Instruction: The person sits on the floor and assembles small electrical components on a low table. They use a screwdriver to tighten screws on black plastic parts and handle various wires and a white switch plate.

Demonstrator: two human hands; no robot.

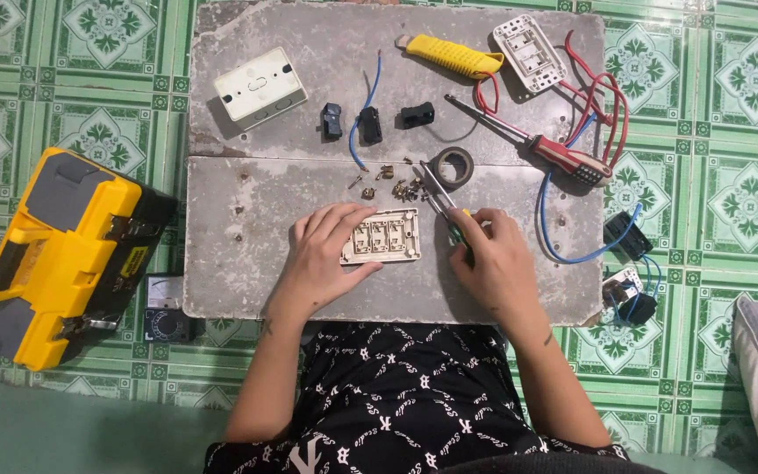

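Observation:
A cream switch frame (382, 236) with three slots lies on the grey board (247, 281). My left hand (322, 254) rests on its left edge and steadies it. My right hand (491, 263) grips a small screwdriver (442, 200) whose metal shaft points up-left toward a scatter of small brass screws and terminals (394, 183). A roll of black tape (452, 166) sits just beyond the shaft.
Three black switch modules (370, 123), a white box (260, 87), a yellow knife (454, 55), a white switch plate (530, 53), a red-handled screwdriver (537, 140) and red and blue wires (603, 105) lie farther back. A yellow toolbox (54, 254) and a meter (165, 309) sit left on green tiles.

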